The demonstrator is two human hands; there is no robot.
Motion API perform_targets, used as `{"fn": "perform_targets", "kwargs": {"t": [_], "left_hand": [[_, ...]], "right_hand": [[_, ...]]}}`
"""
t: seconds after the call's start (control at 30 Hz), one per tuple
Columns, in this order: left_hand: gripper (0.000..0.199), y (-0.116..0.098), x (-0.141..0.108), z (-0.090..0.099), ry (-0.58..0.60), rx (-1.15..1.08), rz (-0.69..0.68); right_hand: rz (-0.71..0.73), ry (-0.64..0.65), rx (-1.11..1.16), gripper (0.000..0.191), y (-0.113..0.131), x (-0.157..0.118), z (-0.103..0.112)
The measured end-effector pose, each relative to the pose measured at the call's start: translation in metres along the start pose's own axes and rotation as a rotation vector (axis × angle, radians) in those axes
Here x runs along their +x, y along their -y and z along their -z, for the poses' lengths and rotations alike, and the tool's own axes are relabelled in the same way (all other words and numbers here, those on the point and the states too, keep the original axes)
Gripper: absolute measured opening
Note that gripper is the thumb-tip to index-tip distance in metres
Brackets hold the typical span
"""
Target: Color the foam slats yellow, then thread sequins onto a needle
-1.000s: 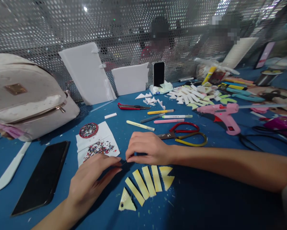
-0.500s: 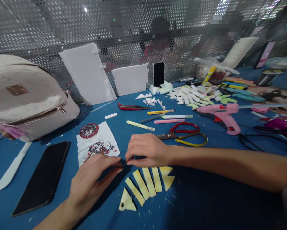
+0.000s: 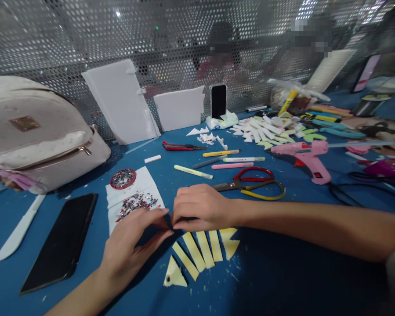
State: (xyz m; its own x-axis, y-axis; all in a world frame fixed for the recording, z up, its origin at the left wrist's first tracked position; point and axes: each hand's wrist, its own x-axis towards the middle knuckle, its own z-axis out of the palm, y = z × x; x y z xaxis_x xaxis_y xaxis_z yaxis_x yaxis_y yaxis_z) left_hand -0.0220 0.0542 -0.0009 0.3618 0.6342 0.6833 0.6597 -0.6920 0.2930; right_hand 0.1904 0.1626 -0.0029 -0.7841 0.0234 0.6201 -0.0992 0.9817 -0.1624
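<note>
At seven o'clock in the view, one left hand (image 3: 131,245), thumb and forefinger parted; whether it grips anything cannot be told. At six o'clock on the blue table (image 3: 283,276): one pale-yellow triangular piece (image 3: 175,273) with one dark round eye; toward its two o'clock, four yellow-shaded strips (image 3: 205,250), fanned. At the strips' twelve o'clock, one right hand (image 3: 202,208), fingertips drawn together, contents indiscernible. At five o'clock, one notched yellow tail piece (image 3: 229,242).

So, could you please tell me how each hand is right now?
Left hand: partly open; anything held cannot be told.
Right hand: pinched closed; anything held cannot be told.
</note>
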Motion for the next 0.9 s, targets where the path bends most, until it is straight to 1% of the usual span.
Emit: {"fn": "perform_targets", "kwargs": {"t": [0.13, 0.3, 0.47, 0.63, 0.77, 0.9], "left_hand": [[0.033, 0.0011, -0.0008, -0.0013, 0.015, -0.038, 0.038], [0.038, 0.0009, -0.001, -0.0016, 0.023, -0.047, 0.068], [0.042, -0.0002, -0.002, -0.0024, 0.001, -0.049, 0.101], [0.052, 0.0016, -0.0056, 0.0002, -0.062, -0.067, 0.205], [0.053, 0.0033, -0.007, 0.0041, -0.081, -0.153, 0.291], [0.055, 0.0041, -0.009, 0.0053, -0.106, -0.221, 0.314]], "right_hand": [[-0.003, -0.003, 0.025, 0.021, 0.0002, -0.0001, -0.0003], [-0.008, -0.082, 0.098, 0.017, 0.0007, -0.0007, 0.0002], [-0.016, -0.124, 0.131, 0.016, 0.002, 0.0003, 0.0022], [-0.075, -0.104, 0.159, 0.016, 0.0015, -0.0005, 0.0035], [-0.1, -0.11, 0.178, 0.014, -0.0003, -0.0017, 0.0035], [-0.116, -0.104, 0.182, 0.015, -0.0014, -0.0018, 0.0039]]}}
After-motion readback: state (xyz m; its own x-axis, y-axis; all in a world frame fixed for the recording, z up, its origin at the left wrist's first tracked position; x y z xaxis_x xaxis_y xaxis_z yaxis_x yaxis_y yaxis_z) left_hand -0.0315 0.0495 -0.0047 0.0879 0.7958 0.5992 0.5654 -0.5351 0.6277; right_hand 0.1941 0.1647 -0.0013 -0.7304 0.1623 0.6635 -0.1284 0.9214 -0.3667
